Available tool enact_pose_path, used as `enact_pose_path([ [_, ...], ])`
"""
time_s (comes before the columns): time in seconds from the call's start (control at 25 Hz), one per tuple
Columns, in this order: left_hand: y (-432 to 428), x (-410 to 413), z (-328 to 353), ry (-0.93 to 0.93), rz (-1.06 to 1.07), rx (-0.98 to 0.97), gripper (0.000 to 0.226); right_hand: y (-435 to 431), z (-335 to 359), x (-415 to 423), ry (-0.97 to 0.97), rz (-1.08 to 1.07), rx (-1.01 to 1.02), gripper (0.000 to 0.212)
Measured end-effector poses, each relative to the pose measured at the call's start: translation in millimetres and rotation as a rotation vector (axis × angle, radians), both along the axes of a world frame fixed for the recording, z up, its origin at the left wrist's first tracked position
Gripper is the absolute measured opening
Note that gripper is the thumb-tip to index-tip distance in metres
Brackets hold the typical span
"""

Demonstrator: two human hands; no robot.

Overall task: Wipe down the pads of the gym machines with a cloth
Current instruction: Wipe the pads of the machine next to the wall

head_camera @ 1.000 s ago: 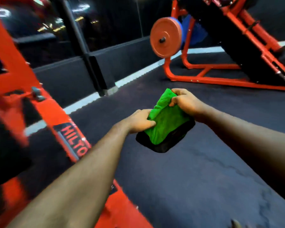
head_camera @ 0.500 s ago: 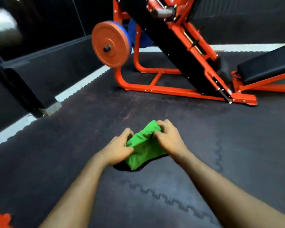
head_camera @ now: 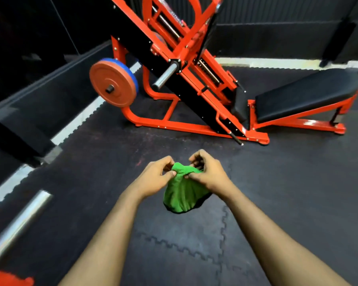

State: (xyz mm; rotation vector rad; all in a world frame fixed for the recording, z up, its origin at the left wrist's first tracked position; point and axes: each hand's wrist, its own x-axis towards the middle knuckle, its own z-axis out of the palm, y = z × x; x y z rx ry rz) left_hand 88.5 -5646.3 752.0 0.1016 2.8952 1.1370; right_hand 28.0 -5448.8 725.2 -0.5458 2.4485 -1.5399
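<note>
A green cloth (head_camera: 183, 193) with a black underside hangs bunched between my two hands above the dark floor. My left hand (head_camera: 156, 178) pinches its upper left edge, and my right hand (head_camera: 208, 174) grips its upper right edge, fingers curled. Ahead stands an orange leg-press machine (head_camera: 186, 65). Its long black back pad (head_camera: 306, 93) slopes up to the right, and a smaller black seat pad (head_camera: 239, 104) sits at the low end. Both pads are well beyond my hands.
An orange weight plate (head_camera: 112, 83) backed by a blue one hangs on the machine's left side, and a bare steel sleeve (head_camera: 166, 74) sticks out toward me. A blurred metal bar (head_camera: 19, 221) crosses the lower left. Interlocking black floor mats (head_camera: 194, 240) lie underfoot.
The view has swung right and closer to the leg press, bringing its back pad fully into sight. Both hands have shifted to the cloth's top edge, so it now hangs down bunched.
</note>
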Motion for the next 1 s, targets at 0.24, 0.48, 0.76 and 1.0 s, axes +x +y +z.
enact_pose_path([
  [0.24,6.4,-50.1,71.5,0.041,-0.097,0.013,0.017,46.4,69.8,-23.1,-0.036,0.031,0.409,0.040],
  [0.48,6.6,-157.3,93.1,0.113,-0.390,0.092,0.044,68.3,96.9,-62.0,0.030,-0.371,0.157,0.012],
  [0.76,68.0,-267.5,123.4,0.200,-0.755,0.101,0.030,100.4,119.6,-82.8,0.162,-0.904,0.036,0.023],
  [1.0,186.2,-280.3,137.1,0.267,-1.057,0.139,0.015,174.5,126.6,-32.6,0.216,-1.242,0.030,0.028],
])
